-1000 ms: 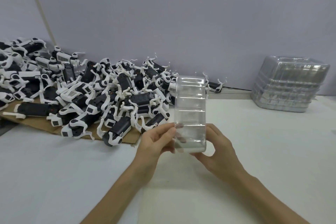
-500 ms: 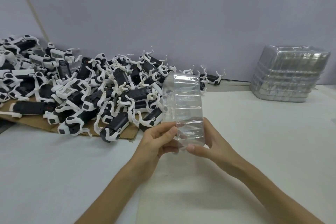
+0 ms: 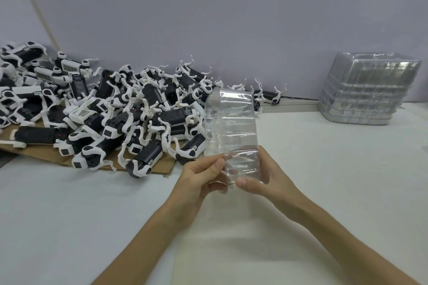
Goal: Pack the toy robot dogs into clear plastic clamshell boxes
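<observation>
Both left hand (image 3: 199, 178) and right hand (image 3: 269, 179) pinch the near end of the clear ribbed plastic clamshell box (image 3: 234, 127), which I see has twisted leftward, likely opening.

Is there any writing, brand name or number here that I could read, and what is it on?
No text here can be read.
Grey printed stickers on the white panels of the black-and-white toy robot dogs: too small and blurred to read.
Clear plastic clamshell box in front: no print visible.
Stack of clear plastic boxes on the right: no print visible.
</observation>
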`<state>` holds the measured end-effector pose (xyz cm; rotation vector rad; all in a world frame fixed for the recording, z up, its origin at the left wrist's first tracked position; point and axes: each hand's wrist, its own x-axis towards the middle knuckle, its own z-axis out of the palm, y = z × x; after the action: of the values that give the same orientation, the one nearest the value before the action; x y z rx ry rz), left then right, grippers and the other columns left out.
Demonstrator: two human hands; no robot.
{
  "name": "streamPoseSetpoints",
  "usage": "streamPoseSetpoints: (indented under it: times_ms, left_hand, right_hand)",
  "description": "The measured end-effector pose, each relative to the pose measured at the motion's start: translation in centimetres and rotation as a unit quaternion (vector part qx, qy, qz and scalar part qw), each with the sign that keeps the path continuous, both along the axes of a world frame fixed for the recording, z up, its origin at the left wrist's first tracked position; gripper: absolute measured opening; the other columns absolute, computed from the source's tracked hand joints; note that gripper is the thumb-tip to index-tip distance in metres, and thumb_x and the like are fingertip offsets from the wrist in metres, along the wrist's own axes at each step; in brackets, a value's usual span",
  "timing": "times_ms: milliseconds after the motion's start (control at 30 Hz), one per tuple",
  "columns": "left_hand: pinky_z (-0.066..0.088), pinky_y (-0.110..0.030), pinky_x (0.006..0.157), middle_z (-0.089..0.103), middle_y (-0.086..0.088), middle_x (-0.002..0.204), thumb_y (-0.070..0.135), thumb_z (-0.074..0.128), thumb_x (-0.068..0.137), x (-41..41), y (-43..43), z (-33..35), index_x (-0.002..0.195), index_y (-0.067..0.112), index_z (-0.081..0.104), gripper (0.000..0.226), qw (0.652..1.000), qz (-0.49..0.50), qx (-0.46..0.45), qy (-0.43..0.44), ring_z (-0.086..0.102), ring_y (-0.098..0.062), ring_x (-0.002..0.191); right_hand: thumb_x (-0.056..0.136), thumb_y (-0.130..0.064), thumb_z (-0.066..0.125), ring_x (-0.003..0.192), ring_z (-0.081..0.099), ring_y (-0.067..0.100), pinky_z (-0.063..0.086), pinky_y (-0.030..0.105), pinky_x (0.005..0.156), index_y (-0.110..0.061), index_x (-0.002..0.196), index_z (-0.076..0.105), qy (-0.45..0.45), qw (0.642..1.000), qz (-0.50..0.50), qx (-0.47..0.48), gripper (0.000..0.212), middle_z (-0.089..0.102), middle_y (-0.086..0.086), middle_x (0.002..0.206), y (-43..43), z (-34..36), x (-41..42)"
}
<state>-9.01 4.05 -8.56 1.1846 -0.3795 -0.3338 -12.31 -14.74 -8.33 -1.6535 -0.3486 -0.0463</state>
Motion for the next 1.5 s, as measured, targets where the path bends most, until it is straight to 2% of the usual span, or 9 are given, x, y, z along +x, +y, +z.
streamPoseSetpoints:
  times_ms: [300,500,700,833,900,1033,1133,1300,1500]
  left_hand:
    - [0.059,-0.035,0.056,0.069,-0.014,0.071,0.012,0.063,0.087,-0.5,-0.5,-0.1,0.104,0.006,0.068,0.019,0.990,0.082,0.057,-0.099,0.069,-0.028,0.058]
    - [0.058,-0.034,0.056,0.071,-0.011,0.071,0.011,0.062,0.085,-0.8,-0.2,0.2,0.092,0.027,0.074,0.022,0.982,0.052,0.113,-0.142,0.070,-0.029,0.063]
    - [0.059,-0.034,0.057,0.069,-0.016,0.069,0.021,0.067,0.088,-1.0,-0.6,0.1,0.093,0.024,0.081,0.015,0.980,0.063,0.122,-0.147,0.068,-0.023,0.062]
    - [0.060,-0.033,0.058,0.074,-0.011,0.078,0.021,0.065,0.089,-1.1,-0.8,0.0,0.089,0.027,0.079,0.015,0.977,0.072,0.131,-0.155,0.074,-0.028,0.067]
    - [0.059,-0.031,0.058,0.074,-0.011,0.078,0.022,0.067,0.088,-1.1,-0.8,0.1,0.086,0.021,0.077,0.010,0.976,0.071,0.140,-0.151,0.074,-0.031,0.066]
    - [0.059,-0.032,0.058,0.074,-0.011,0.076,0.021,0.069,0.087,-1.1,-0.7,0.0,0.080,0.014,0.074,0.011,0.976,0.063,0.149,-0.149,0.073,-0.030,0.066]
    - [0.059,-0.033,0.059,0.074,-0.012,0.074,0.020,0.069,0.088,-1.3,-0.7,-0.2,0.081,0.016,0.074,0.010,0.976,0.041,0.150,-0.154,0.073,-0.030,0.068]
    - [0.062,-0.034,0.065,0.078,-0.009,0.089,0.026,0.066,0.093,-1.1,-0.8,-0.2,0.099,0.021,0.078,0.014,0.975,0.015,0.153,-0.163,0.076,-0.028,0.083]
    - [0.062,-0.035,0.074,0.077,-0.006,0.109,0.027,0.061,0.095,-1.1,-0.8,0.0,0.105,0.017,0.077,0.022,0.979,-0.037,0.131,-0.151,0.075,-0.031,0.092]
  right_hand:
    - [0.072,-0.043,0.084,0.110,0.068,0.014,0.054,0.023,0.084,-0.030,0.125,0.056,-0.043,0.998,-0.048,-0.002,0.061,0.070,-0.006,0.118,0.8,-0.3,-0.2]
    - [0.073,-0.030,0.088,0.102,0.069,0.015,0.052,0.020,0.080,-0.032,0.118,0.050,-0.154,0.975,-0.114,-0.111,0.059,0.069,-0.010,0.109,1.0,-0.5,-0.4]
    - [0.070,-0.030,0.089,0.116,0.062,0.015,0.051,0.026,0.093,-0.035,0.138,0.037,-0.208,0.961,-0.122,-0.135,0.085,0.057,-0.015,0.125,0.8,-0.4,-0.3]
    - [0.076,-0.036,0.080,0.125,0.056,0.017,0.051,0.038,0.100,-0.023,0.145,0.040,-0.211,0.957,-0.166,-0.110,0.081,0.054,-0.006,0.132,0.5,-0.3,0.0]
    - [0.074,-0.036,0.073,0.125,0.054,0.017,0.049,0.034,0.103,-0.018,0.147,0.039,-0.240,0.942,-0.207,-0.115,0.083,0.053,-0.002,0.131,-0.3,0.1,0.2]
    - [0.079,-0.034,0.080,0.131,0.051,0.022,0.044,0.028,0.106,-0.020,0.157,0.025,-0.250,0.950,-0.097,-0.162,0.097,0.048,-0.002,0.142,-0.7,0.0,0.2]
    - [0.078,-0.042,0.082,0.133,0.049,0.017,0.042,0.020,0.104,-0.027,0.159,0.019,-0.259,0.941,-0.091,-0.198,0.104,0.045,-0.009,0.142,0.0,-0.7,0.3]
    - [0.077,-0.024,0.086,0.131,0.053,0.016,0.045,0.027,0.106,-0.028,0.159,0.023,-0.255,0.944,-0.100,-0.181,0.103,0.049,-0.009,0.145,-0.7,-0.4,0.6]
    - [0.077,-0.027,0.082,0.123,0.059,0.021,0.052,0.039,0.097,-0.027,0.157,0.026,-0.216,0.962,-0.090,-0.139,0.098,0.056,-0.007,0.135,-1.1,0.2,0.2]
